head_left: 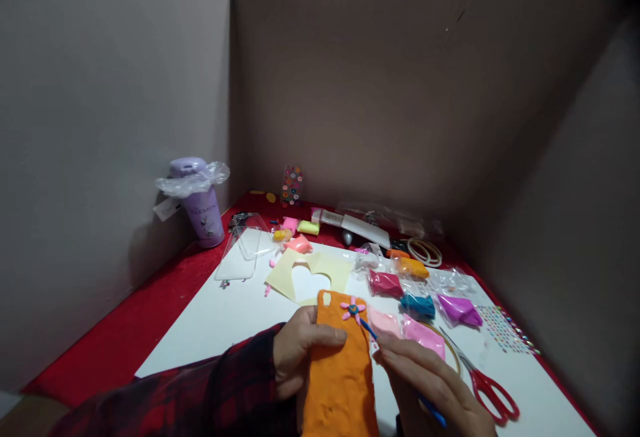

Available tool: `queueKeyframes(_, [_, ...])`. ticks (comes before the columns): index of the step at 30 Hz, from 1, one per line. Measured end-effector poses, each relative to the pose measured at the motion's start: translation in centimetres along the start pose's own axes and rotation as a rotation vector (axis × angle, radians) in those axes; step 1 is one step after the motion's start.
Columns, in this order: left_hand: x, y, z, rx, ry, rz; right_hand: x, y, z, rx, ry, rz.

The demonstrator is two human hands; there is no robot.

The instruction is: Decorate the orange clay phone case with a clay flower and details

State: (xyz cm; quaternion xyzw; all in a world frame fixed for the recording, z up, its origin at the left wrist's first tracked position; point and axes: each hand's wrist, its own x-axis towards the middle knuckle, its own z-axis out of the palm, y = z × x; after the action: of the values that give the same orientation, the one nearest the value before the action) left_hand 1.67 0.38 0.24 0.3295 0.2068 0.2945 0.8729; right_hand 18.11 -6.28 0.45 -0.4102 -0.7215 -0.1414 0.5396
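Note:
My left hand [303, 350] grips a phone case covered in orange clay [341, 377], the thumb lying flat across its face. Near its top sits a pink clay flower [353, 308] with a blue centre, and a small pale opening shows in the upper left corner. Between the fingers of my right hand [425, 377] is a slim blue modelling tool [370, 329]; its tip touches or nearly touches the flower's lower right petal. The case's lower end runs out of the picture.
Bags of coloured clay [386, 283] lie beyond and right of the case, with red-handled scissors [487, 383] and a gem sheet [506, 329]. Yellow paper with a heart cutout [285, 275] and clear cases [237, 257] lie left. A purple tumbler [204, 213] stands by the wall.

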Motion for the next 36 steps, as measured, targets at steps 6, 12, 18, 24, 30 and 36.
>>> queueKeyframes(6, [0.0, 0.0, 0.0, 0.010, 0.001, -0.008, -0.2, 0.0, 0.0, -0.023, 0.038, 0.044])
queueKeyframes(12, [-0.1, 0.2, 0.2, 0.026, 0.016, -0.006, -0.5, 1.0, -0.6, -0.041, -0.075, -0.061])
queueKeyframes(18, [0.1, 0.0, -0.1, 0.020, 0.023, 0.021, -0.7, 1.2, -0.4, 0.052, 0.045, 0.059])
queueKeyframes(24, [0.4, -0.2, -0.4, 0.017, 0.010, 0.026, -0.5, 0.8, 0.4, 0.280, 0.196, 0.343])
queueKeyframes(30, [0.7, -0.5, -0.5, 0.052, 0.099, 0.051, -1.1, 1.1, 1.0, 0.312, 0.297, 0.434])
queueKeyframes(36, [1.0, -0.8, -1.0, 0.060, 0.085, 0.085, -1.0, 0.9, 1.1, 0.319, 0.338, 0.435])
